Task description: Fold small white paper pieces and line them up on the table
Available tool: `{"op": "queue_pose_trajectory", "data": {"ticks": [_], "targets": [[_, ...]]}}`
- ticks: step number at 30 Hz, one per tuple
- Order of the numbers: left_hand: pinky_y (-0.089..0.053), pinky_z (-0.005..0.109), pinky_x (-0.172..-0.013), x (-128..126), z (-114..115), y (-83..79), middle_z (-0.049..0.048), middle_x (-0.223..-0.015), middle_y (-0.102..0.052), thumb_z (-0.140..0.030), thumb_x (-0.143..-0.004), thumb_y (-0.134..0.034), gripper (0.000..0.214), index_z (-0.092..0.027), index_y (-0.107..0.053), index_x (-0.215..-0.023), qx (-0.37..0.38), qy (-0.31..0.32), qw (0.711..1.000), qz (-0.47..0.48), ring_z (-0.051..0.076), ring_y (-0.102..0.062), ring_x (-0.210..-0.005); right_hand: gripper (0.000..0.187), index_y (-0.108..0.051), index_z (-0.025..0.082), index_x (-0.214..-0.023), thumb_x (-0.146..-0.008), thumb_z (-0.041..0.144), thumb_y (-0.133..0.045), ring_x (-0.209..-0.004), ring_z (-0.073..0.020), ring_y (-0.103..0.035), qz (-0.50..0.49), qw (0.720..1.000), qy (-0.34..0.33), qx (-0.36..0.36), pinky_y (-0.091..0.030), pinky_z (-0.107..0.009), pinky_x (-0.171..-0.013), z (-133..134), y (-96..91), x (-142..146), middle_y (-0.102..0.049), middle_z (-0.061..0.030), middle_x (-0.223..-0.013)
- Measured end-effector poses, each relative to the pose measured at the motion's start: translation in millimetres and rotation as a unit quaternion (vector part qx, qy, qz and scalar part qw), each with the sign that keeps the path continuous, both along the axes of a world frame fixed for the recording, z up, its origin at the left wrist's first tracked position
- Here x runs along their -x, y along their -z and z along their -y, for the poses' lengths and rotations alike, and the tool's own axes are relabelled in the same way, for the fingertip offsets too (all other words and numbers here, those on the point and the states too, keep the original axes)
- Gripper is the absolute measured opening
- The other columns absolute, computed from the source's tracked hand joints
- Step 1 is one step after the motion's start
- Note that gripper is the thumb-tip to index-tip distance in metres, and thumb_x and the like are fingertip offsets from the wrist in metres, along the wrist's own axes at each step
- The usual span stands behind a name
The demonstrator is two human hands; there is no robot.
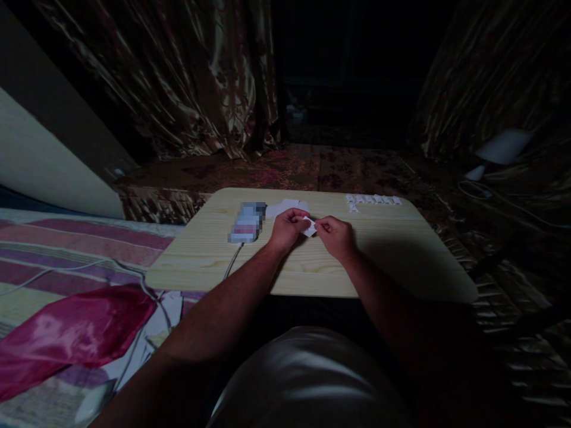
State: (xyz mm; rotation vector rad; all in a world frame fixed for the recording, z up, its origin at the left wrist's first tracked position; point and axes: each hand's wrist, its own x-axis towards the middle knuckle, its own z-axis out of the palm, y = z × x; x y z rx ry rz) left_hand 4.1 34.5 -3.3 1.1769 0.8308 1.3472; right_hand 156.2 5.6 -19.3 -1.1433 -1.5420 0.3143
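Note:
A small piece of white paper (309, 227) is held between my two hands above the middle of the wooden table (312, 273). My left hand (289, 229) pinches its left side, thumb on top. At its right edge, the fingertips of my right hand (335, 233) close on the paper. Behind my left hand lie white paper sheets (285, 207), partly hidden by it. Several small folded white paper pieces (375, 200) sit in a row near the table's far right edge, with one a little in front of the row.
A pixelated phone (247, 223) with a white cable (232, 261) lies left of my hands. Beside the table, a striped bed (147, 238) bears a pink shiny cloth (84, 324) and papers. A white lamp (504, 147) stands at the right. Curtains (214, 77) hang behind.

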Motion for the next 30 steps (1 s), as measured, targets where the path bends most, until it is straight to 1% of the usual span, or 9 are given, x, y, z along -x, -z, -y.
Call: {"op": "queue_pose_trajectory", "data": {"ticks": [4, 9, 18, 30], "targets": [[-0.046, 0.026, -0.059, -1, 1, -0.3, -0.0004, -0.064, -0.066, -0.022, -0.056, -0.082, 0.029, -0.014, -0.068, -0.08, -0.009, -0.003, 1.0, -0.005, 0.011, -0.058, -0.056, 0.018, -0.074, 0.019, -0.088, -0.081, 0.032, -0.064, -0.066, -0.018, -0.068, -0.031, 0.999, -0.013, 0.03, -0.054, -0.027, -0.064, -4, 5.3, 0, -0.073, -0.004, -0.072], [-0.047, 0.026, -0.06, -1, 1, -0.8, 0.0006, -0.066, -0.067, -0.025, -0.056, -0.083, 0.03, -0.015, -0.068, -0.08, -0.01, -0.007, 1.0, -0.013, 0.012, -0.059, -0.057, 0.019, -0.073, 0.019, -0.087, -0.082, 0.034, -0.063, -0.064, -0.0176, -0.068, -0.029, 0.998, -0.015, 0.05, -0.054, -0.027, -0.063, -5, 8.1, -1, -0.072, -0.0035, -0.071], [-0.046, 0.027, -0.06, 0, 0, 0.5, 0.0008, -0.066, -0.068, -0.028, -0.055, -0.085, 0.033, -0.015, -0.069, -0.08, -0.026, -0.01, 0.999, -0.035, 0.012, -0.058, -0.058, 0.019, -0.072, 0.018, -0.08, -0.082, 0.033, -0.06, -0.06, -0.0159, -0.065, -0.027, 0.998, -0.011, 0.052, -0.051, -0.024, -0.059, -1, -0.6, 1, -0.069, -0.0022, -0.064], [-0.044, 0.025, -0.058, 0, 1, -0.2, 0.0003, -0.065, -0.067, -0.025, -0.053, -0.086, 0.033, -0.015, -0.068, -0.079, -0.015, 0.005, 0.999, -0.033, 0.012, -0.057, -0.057, 0.016, -0.067, 0.018, -0.073, -0.079, 0.029, -0.059, -0.053, -0.0121, -0.055, -0.028, 0.999, -0.015, 0.04, -0.043, -0.022, -0.052, 0, -3.3, -1, -0.06, 0.0019, -0.058]]}}
